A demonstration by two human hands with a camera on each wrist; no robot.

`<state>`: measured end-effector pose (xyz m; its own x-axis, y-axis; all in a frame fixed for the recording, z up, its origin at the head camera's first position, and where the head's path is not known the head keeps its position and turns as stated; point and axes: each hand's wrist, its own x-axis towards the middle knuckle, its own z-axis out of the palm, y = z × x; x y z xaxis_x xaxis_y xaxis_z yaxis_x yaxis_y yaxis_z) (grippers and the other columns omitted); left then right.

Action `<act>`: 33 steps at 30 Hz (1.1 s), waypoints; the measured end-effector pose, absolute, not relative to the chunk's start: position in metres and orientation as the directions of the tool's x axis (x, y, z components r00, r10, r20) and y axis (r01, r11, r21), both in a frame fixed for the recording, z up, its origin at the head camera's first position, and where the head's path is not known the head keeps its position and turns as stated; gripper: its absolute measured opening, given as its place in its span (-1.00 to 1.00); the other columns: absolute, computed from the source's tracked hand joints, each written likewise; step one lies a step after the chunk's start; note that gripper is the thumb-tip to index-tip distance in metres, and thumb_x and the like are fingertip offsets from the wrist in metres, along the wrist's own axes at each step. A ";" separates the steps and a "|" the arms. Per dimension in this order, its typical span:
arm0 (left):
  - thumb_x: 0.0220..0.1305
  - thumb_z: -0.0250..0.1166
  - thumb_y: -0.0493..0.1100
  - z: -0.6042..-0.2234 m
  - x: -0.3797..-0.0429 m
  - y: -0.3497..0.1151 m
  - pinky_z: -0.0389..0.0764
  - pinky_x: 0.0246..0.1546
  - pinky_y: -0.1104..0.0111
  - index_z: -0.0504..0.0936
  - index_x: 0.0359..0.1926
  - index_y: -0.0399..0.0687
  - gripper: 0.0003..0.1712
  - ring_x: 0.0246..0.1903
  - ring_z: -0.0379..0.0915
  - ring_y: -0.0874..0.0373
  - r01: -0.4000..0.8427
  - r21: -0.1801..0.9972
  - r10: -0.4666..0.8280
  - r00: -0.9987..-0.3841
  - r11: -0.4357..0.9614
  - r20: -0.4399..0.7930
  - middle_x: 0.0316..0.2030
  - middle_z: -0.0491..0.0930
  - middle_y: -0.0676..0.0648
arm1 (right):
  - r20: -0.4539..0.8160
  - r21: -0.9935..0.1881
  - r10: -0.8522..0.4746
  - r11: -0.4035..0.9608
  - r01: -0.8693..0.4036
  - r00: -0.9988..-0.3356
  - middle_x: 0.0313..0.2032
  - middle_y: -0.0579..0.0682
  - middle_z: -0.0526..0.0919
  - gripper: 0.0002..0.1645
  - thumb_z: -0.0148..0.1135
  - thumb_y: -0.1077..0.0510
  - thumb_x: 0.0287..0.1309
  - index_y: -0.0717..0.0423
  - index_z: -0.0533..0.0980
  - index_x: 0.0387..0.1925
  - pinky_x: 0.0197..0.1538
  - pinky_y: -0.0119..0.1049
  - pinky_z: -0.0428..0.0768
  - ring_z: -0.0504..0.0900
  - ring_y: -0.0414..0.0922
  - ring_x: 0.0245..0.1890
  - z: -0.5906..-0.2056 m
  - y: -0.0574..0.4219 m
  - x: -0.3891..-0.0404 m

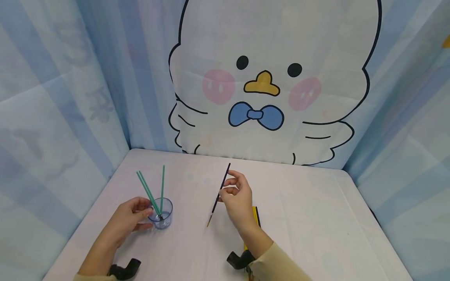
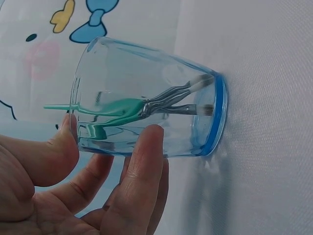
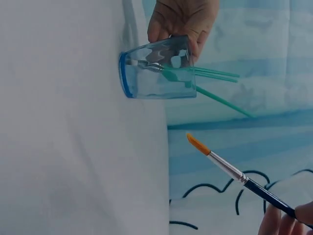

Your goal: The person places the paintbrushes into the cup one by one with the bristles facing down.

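Note:
A clear blue-tinted cup (image 1: 168,219) stands upright on the table at left. Several green-handled paintbrushes (image 1: 162,183) lean inside it, bristles down against the cup's base (image 2: 219,115). My left hand (image 1: 123,218) holds the cup from its left side, thumb by the rim and fingers along the wall. To the right of the cup, my right hand (image 1: 237,199) pinches a dark-handled paintbrush (image 1: 218,193) by its handle. This brush tilts with its orange-brown bristles (image 3: 197,144) pointing down, apart from the cup.
Partly hidden under my right forearm lie yellow and black slender items (image 1: 255,212), whose kind I cannot tell. A white cloth covers the table (image 1: 316,226). Striped blue curtains (image 1: 52,97) and a backdrop with a cartoon bird (image 1: 267,39) enclose it on the sides and back.

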<state>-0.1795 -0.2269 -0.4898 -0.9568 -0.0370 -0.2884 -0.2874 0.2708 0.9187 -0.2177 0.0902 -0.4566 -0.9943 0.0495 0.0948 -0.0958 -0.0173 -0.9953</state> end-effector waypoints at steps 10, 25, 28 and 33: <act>0.61 0.22 -0.30 -0.489 -0.180 -0.227 0.91 -0.11 0.23 0.43 0.37 -0.43 -0.55 -0.05 0.67 0.08 -0.283 0.917 -0.034 -0.958 0.283 -0.285 0.12 0.56 -0.34 | 0.185 -0.973 0.025 -0.136 -0.186 -0.982 -0.10 0.08 0.53 -0.26 0.23 0.57 0.22 -0.03 0.47 0.35 -0.18 -0.23 0.91 0.62 -0.09 -0.23 -0.446 0.046 -0.219; 0.61 0.22 -0.29 -0.487 -0.179 -0.227 0.91 -0.10 0.22 0.42 0.37 -0.43 -0.55 -0.02 0.65 0.03 -0.284 0.916 -0.030 -0.957 0.283 -0.287 0.14 0.54 -0.36 | 0.246 -0.947 0.007 -0.212 -0.242 -0.969 -0.09 0.06 0.55 -0.26 0.23 0.58 0.21 -0.05 0.48 0.32 -0.17 -0.29 0.90 0.63 -0.09 -0.16 -0.442 -0.004 -0.225; 0.61 0.23 -0.29 -0.488 -0.180 -0.227 0.92 -0.11 0.22 0.43 0.37 -0.43 -0.55 -0.02 0.65 0.03 -0.284 0.916 -0.030 -0.957 0.284 -0.288 0.15 0.54 -0.37 | 0.247 -0.951 0.002 -0.192 -0.243 -0.969 -0.09 0.06 0.55 -0.26 0.25 0.57 0.21 -0.07 0.48 0.31 -0.17 -0.31 0.89 0.63 -0.09 -0.14 -0.445 -0.010 -0.229; 0.60 0.23 -0.31 -0.489 -0.180 -0.227 0.92 -0.11 0.21 0.43 0.36 -0.43 -0.56 -0.02 0.66 0.03 -0.289 0.914 -0.033 -0.956 0.284 -0.291 0.16 0.54 -0.39 | 0.237 -0.963 -0.036 -0.143 -0.230 -0.971 -0.08 0.06 0.56 -0.27 0.25 0.56 0.23 -0.11 0.51 0.30 -0.18 -0.33 0.88 0.61 -0.09 -0.12 -0.454 -0.018 -0.233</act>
<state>-0.1799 -0.2273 -0.4890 -0.9560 -0.0331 -0.2915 -0.2886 0.2843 0.9143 -0.2333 -0.0179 -0.4541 -0.9709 -0.0356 0.2368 -0.2296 -0.1430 -0.9627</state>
